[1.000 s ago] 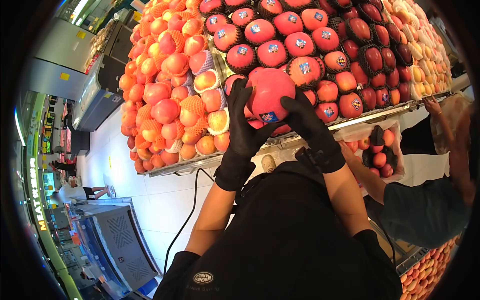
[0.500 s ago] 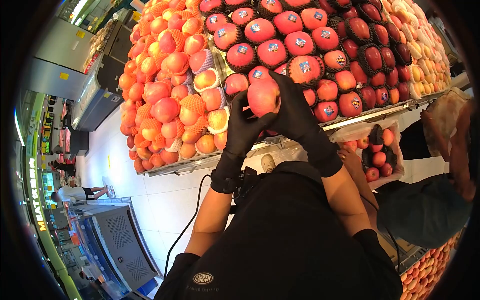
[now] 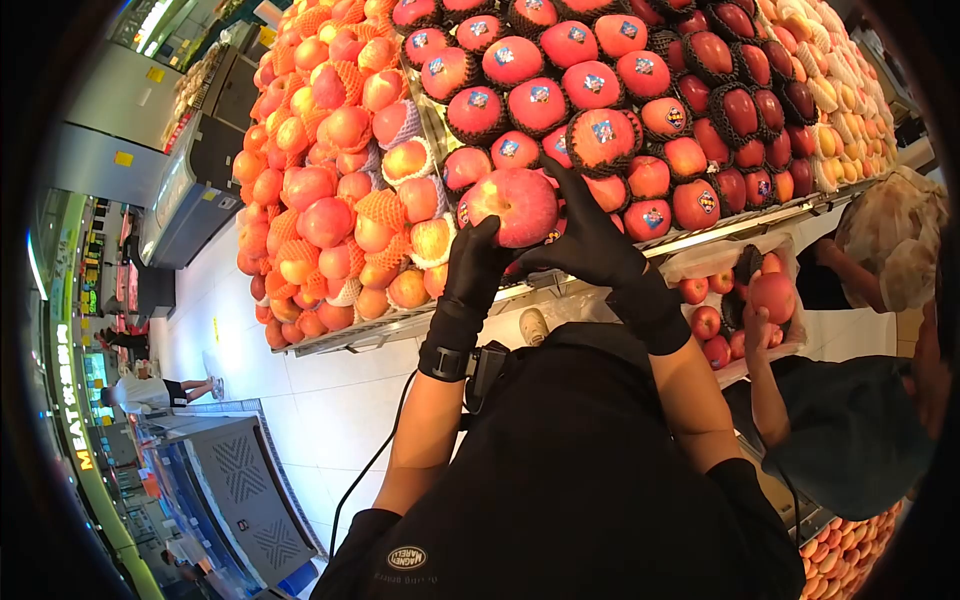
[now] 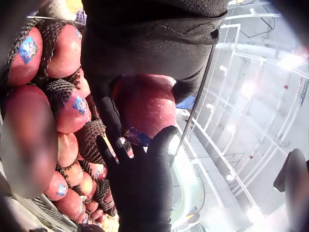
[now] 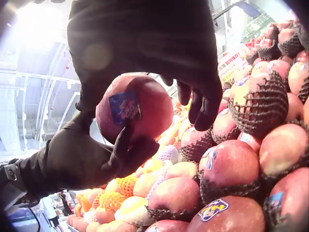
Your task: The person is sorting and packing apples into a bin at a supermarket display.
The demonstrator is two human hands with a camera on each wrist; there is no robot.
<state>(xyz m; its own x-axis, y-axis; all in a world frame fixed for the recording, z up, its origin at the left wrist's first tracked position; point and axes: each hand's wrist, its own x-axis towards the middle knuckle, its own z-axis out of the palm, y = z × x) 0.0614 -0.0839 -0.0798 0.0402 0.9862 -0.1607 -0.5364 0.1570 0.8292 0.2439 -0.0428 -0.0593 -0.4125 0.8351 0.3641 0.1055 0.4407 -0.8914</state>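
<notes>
In the head view, a large red apple (image 3: 515, 203) is held up over the front of the display, its stem end turned upward. My black-gloved left hand (image 3: 474, 268) grips it from the left, with the thumb on the near side. A blue sticker on the apple (image 5: 133, 108) shows in the right wrist view. My right hand (image 3: 597, 245), also gloved in black, is spread at the apple's right side. Its thumb (image 4: 164, 137) meets the apple near the sticker in the left wrist view, while its fingers stand off to the side.
Red apples (image 3: 592, 85) in black foam nets fill the display ahead. Orange-netted apples (image 3: 322, 222) are piled at left. To my right, another person's hand (image 3: 764, 335) holds an apple over a lined box (image 3: 688, 268) of apples. A metal rail (image 3: 745, 222) edges the display.
The apple has been turned, so its stem end now faces up. My right hand has loosened from it and spread its fingers. The other person has lifted an apple from the box.
</notes>
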